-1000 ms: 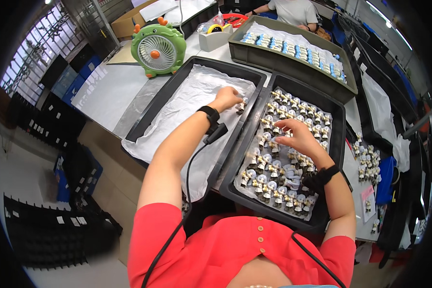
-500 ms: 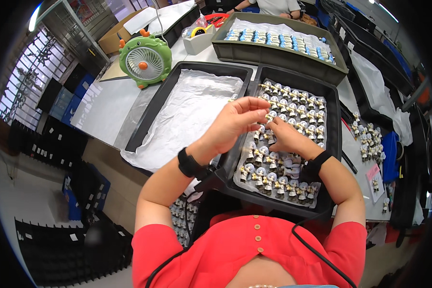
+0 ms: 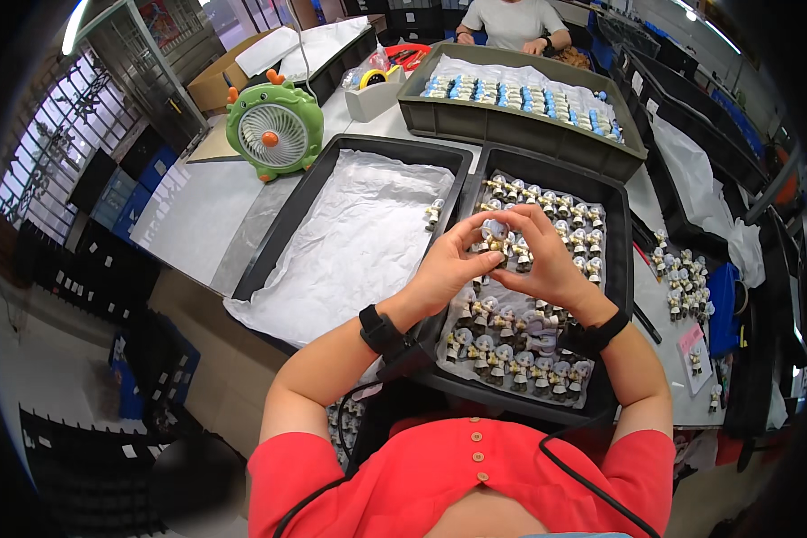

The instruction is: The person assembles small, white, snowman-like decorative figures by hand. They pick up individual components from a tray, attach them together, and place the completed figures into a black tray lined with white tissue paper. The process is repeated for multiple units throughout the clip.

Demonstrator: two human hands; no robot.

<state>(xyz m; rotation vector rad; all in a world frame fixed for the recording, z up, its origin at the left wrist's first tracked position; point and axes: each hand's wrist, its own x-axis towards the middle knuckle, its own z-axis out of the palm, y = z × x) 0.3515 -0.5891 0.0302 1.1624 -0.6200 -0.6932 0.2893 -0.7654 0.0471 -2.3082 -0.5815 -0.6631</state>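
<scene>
Between my two hands, above the right-hand black tray, I hold one small figurine (image 3: 493, 235) with a pale grey head upright. My left hand (image 3: 453, 266) has thumb and fingers closed on its left side. From the other side my right hand (image 3: 550, 262) curves round, its fingertips meeting the left ones at the figurine. Below them, the black tray (image 3: 620, 224) holds rows of similar figurines (image 3: 522, 366) on white paper; one near the front right lies on its side. The left-hand black tray (image 3: 273, 247) is lined with white paper, with a single figurine (image 3: 434, 215) at its right edge.
A green toy-shaped fan (image 3: 273, 130) stands behind the left tray. An olive bin (image 3: 511, 121) of blue-and-white figures sits at the back, near another person (image 3: 516, 25). More loose figurines (image 3: 687, 282) and a blue container (image 3: 724, 309) are on the right.
My hands have come together around a figurine lifted over the tray. The single figurine in the left tray, mostly hidden before, now shows.
</scene>
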